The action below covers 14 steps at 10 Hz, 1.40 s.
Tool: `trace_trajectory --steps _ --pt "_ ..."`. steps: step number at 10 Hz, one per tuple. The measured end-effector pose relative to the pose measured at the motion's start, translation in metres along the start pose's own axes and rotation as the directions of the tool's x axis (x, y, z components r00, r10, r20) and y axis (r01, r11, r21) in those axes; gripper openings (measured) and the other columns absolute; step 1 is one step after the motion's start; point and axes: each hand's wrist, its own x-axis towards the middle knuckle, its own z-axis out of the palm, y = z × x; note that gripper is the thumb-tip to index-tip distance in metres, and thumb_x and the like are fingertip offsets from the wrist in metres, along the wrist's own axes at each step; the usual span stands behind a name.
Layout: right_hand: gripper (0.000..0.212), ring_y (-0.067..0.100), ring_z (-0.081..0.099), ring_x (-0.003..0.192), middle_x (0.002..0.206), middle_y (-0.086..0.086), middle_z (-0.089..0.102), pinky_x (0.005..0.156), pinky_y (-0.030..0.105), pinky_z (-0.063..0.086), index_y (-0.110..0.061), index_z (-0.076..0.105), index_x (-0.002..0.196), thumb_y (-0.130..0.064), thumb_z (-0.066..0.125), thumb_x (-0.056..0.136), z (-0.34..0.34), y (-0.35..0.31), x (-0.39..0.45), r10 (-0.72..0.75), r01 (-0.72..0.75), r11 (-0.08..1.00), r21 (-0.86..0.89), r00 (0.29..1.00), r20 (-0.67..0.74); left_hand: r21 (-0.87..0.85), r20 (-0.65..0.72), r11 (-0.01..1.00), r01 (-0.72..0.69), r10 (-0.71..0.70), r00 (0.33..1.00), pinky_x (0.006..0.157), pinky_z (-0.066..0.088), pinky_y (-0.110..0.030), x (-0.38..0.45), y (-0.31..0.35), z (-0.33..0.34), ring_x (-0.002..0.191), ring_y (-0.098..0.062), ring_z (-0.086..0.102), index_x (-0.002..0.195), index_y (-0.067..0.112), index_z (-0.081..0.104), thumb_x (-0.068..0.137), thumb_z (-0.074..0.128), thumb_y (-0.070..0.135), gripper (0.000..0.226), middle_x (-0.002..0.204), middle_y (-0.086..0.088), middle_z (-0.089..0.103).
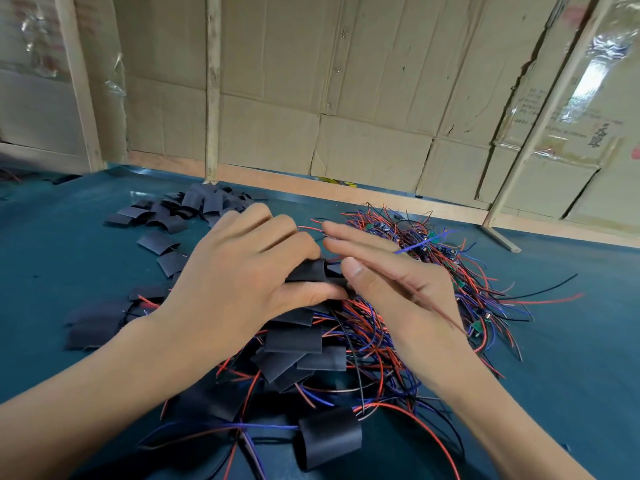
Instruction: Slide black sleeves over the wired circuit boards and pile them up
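A teal work table [52,271] fills the lower view, and behind it a wall of flattened cardboard sheets [311,98] is held up by pale wooden posts [212,88]. Across the middle and right of the table a large tangle of red, blue and black wires [450,271] is spread, with small circuit boards [478,325] caught among the strands. At the far left of the table a loose heap of empty black sleeves [194,206] is seen, well apart from the nearer pile of sleeved boards [294,344], which lies below the hands with wires trailing out of it. One more sleeved piece [329,436] stands at the near edge, its opening rounded. Above that pile a single black sleeve [308,270] is gripped by the left hand [239,271], thumb beneath and curled fingers above. The right hand [398,289] is held just beside the sleeve's open end, fingers straight and pressed together; whether a board is pinched under its thumb cannot be told.
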Motion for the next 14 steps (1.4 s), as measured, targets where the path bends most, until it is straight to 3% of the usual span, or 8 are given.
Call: trace_trajectory --steps 2,3,4,6,7,9,12,14 --pt "0.058 0.023 0.058 0.123 0.141 0.005 0.060 0.093 0.032 0.049 -0.010 0.061 0.133 0.007 0.065 0.078 -0.033 0.008 0.007 0.009 0.010 0.991 0.132 0.990 -0.138 -0.019 0.147 0.999 0.036 -0.033 0.989 0.072 0.049 -0.045 0.005 0.001 0.000 0.079 -0.028 0.052 0.092 0.013 0.075 0.086 0.049 0.063 0.057 0.083 -0.004 0.061" --pt "0.088 0.021 0.061 0.108 0.137 0.004 0.062 0.081 0.024 0.050 -0.017 0.058 0.137 0.022 0.047 0.058 -0.075 0.028 0.008 0.093 -0.041 0.993 0.114 0.864 -0.494 0.067 0.322 0.995 0.075 -0.093 0.942 0.082 0.042 -0.047 0.006 -0.001 -0.004 0.097 -0.028 0.048 0.120 0.027 0.070 0.085 0.023 0.075 0.076 0.109 0.001 0.062" --pt "0.077 0.016 0.061 0.101 0.125 -0.007 0.064 0.084 0.029 0.051 -0.026 0.057 0.136 0.002 0.042 0.067 -0.107 0.061 -0.011 0.030 -0.429 0.834 -0.348 0.664 -0.747 0.088 0.294 0.993 0.078 -0.101 0.950 0.086 0.035 -0.044 0.006 -0.006 -0.004 0.109 -0.029 0.046 0.140 0.031 0.055 0.092 0.008 0.071 0.078 0.127 0.003 0.057" --pt "0.035 0.030 0.065 0.111 0.119 0.003 0.072 0.098 0.044 0.049 -0.025 0.065 0.127 -0.039 0.061 0.095 -0.126 0.110 -0.023 0.347 -0.670 0.447 -0.592 0.740 -0.576 0.190 0.067 0.885 0.424 -0.443 0.894 0.087 0.046 -0.059 0.010 -0.098 -0.001 0.104 -0.047 0.055 0.120 0.015 0.065 0.100 0.021 0.047 0.058 0.113 -0.025 0.062" --pt "0.019 0.036 0.061 0.113 0.109 0.002 0.075 0.095 0.042 0.048 -0.033 0.076 0.106 -0.039 0.065 0.091 -0.116 0.116 -0.025 0.458 -0.682 0.233 -0.693 0.706 -0.540 0.271 0.151 0.701 0.660 -0.708 0.690 0.099 0.042 -0.063 -0.024 -0.166 0.011 0.115 -0.051 0.052 0.128 0.016 0.061 0.081 0.023 0.065 0.078 0.125 -0.027 0.058" --pt "0.029 0.035 0.063 0.108 0.110 0.006 0.075 0.099 0.041 0.049 -0.031 0.076 0.098 -0.016 0.053 0.087 -0.118 0.109 -0.025 0.509 -0.745 0.310 -0.591 0.655 -0.558 0.383 0.311 0.700 0.602 -0.712 0.630 0.096 0.047 -0.054 -0.062 -0.197 0.041 0.112 -0.038 0.062 0.114 0.041 0.065 0.070 0.027 0.087 0.074 0.116 -0.007 0.070" --pt "0.032 0.024 0.061 0.111 0.093 -0.011 0.063 0.105 0.043 0.042 -0.028 0.069 0.107 -0.011 0.069 0.080 -0.115 0.095 -0.019 0.553 -0.743 0.288 -0.604 0.644 -0.529 0.226 0.193 0.794 0.565 -0.605 0.773 0.092 0.050 -0.051 -0.044 -0.164 0.032 0.101 -0.039 0.065 0.122 0.024 0.064 0.083 0.073 0.046 0.045 0.113 -0.015 0.069" --pt "0.022 0.001 0.064 0.078 0.092 -0.006 0.071 0.075 0.018 0.048 -0.026 0.067 0.098 -0.014 0.077 0.081 -0.102 0.086 -0.014 0.273 -0.614 0.725 -0.311 0.671 -0.689 -0.140 -0.084 0.866 0.480 -0.493 0.866 0.090 0.039 -0.007 -0.023 -0.135 0.016 0.074 0.009 0.057 0.118 0.063 0.040 0.084 0.073 0.020 0.064 0.114 0.025 0.046"
